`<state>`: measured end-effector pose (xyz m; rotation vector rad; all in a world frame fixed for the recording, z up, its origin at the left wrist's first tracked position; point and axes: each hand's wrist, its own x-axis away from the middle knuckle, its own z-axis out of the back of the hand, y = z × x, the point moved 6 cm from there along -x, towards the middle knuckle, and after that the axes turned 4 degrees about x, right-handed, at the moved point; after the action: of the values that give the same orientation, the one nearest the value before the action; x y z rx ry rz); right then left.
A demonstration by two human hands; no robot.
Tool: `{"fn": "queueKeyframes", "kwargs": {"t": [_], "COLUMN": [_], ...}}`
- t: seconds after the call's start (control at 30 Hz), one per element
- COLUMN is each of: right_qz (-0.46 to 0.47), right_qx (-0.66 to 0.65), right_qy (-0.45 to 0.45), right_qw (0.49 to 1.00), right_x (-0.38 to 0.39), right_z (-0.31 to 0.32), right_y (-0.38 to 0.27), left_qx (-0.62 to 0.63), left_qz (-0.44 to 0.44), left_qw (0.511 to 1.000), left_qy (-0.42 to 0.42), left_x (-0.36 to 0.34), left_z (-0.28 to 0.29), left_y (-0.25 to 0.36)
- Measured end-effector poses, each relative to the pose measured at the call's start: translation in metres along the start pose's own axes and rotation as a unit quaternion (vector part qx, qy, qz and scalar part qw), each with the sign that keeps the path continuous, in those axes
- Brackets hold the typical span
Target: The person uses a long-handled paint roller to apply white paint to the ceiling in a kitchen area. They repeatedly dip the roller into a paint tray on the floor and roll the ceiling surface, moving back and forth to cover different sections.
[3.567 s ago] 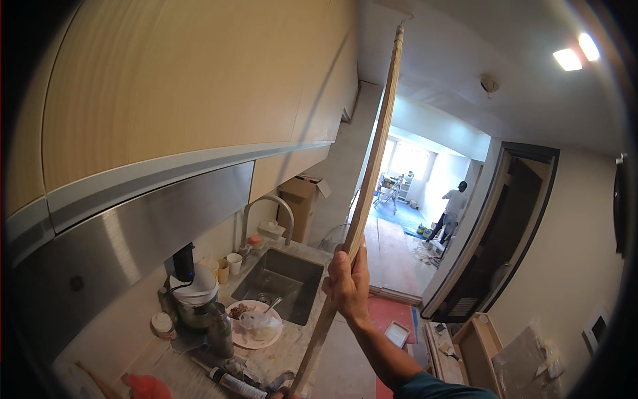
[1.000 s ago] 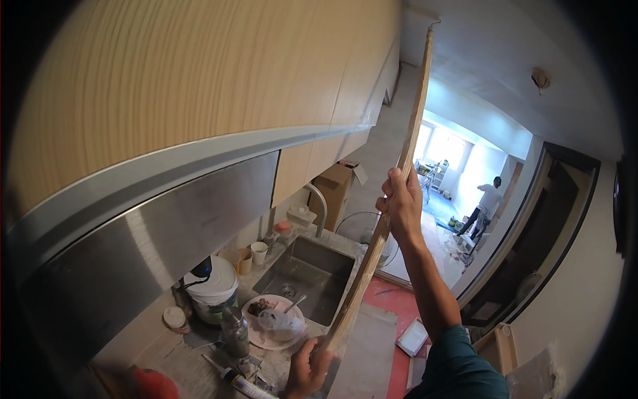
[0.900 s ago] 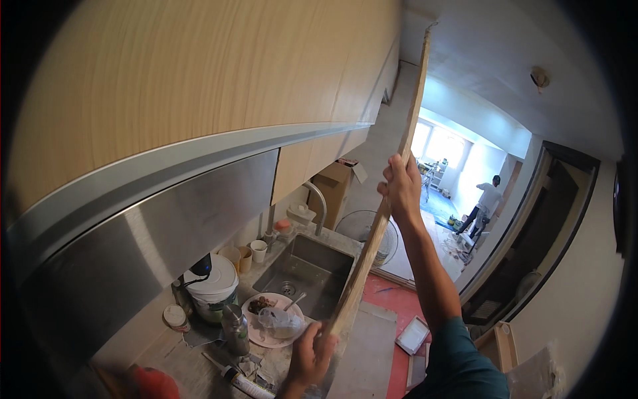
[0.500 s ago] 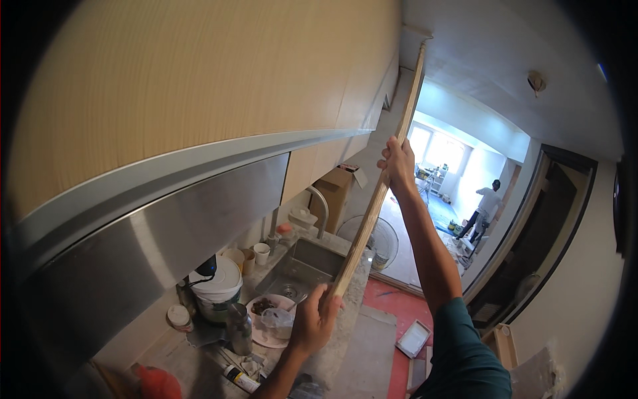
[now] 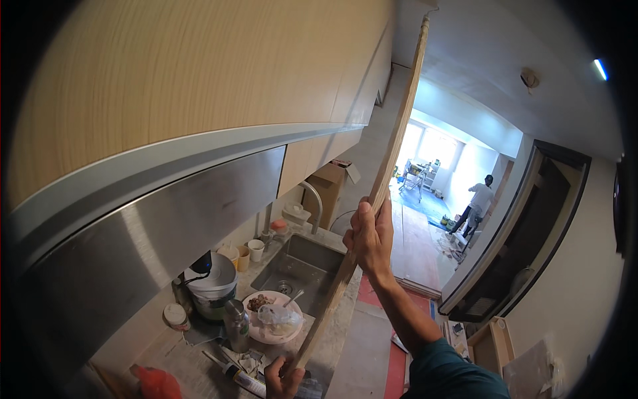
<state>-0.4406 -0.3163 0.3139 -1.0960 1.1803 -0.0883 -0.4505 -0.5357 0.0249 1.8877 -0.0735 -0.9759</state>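
Note:
A long wooden pole (image 5: 399,126) slants up from the lower middle toward the ceiling, with a thin bent wire at its far tip. My right hand (image 5: 373,241) is closed around the pole at mid-length, the arm in a dark green sleeve. My left hand (image 5: 284,380) grips the lower end, above the countertop. Close to that hand lie a sealant tube (image 5: 244,382) and crumpled scraps. A pale plate (image 5: 292,334) with food scraps, a plastic bag and a spoon sits beside the pole, next to the steel sink (image 5: 307,261).
Wooden upper cabinets (image 5: 219,60) hang at left above a steel panel (image 5: 166,233). A bucket (image 5: 214,289), a steel bottle (image 5: 236,324), cups (image 5: 256,250) and a red bag (image 5: 156,382) crowd the counter. Far off, a person (image 5: 480,199) stands near the wall. A dark-framed doorway (image 5: 525,233) is at right.
Both hands and the pole have come lower and nearer to me; the left hand dropped from beside the sink to the near counter. My view has shifted slightly.

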Motion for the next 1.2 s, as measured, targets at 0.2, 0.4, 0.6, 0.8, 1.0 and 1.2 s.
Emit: {"fn": "queueKeyframes", "kwargs": {"t": [0.2,0.4,0.6,0.8,1.0,1.2], "right_qz": [0.009,0.027,0.01,0.011,0.035,0.025], "right_qx": [0.027,0.028,0.026,-0.003,0.04,0.024], "right_qy": [0.018,0.022,0.022,-0.006,-0.001,0.026], "right_qw": [0.999,0.999,0.999,1.0,0.999,0.999], "right_x": [-0.036,-0.1,-0.089,-0.018,0.045,0.07], "right_z": [0.016,0.016,0.014,-0.015,-0.024,-0.023], "right_y": [0.014,0.014,0.009,-0.001,-0.009,-0.013], "left_qx": [0.034,0.025,0.037,0.036,-0.016,0.014], "left_qz": [0.16,0.125,0.125,0.13,0.066,0.124], "left_qw": [0.986,0.991,0.99,0.991,0.997,0.991], "left_qy": [-0.041,-0.036,-0.05,-0.005,0.046,0.042], "left_x": [-0.023,-0.09,-0.083,-0.014,0.062,0.09], "left_z": [-0.012,-0.026,-0.02,0.015,0.042,0.043], "left_y": [-0.009,0.023,0.018,-0.016,-0.066,-0.084]}}
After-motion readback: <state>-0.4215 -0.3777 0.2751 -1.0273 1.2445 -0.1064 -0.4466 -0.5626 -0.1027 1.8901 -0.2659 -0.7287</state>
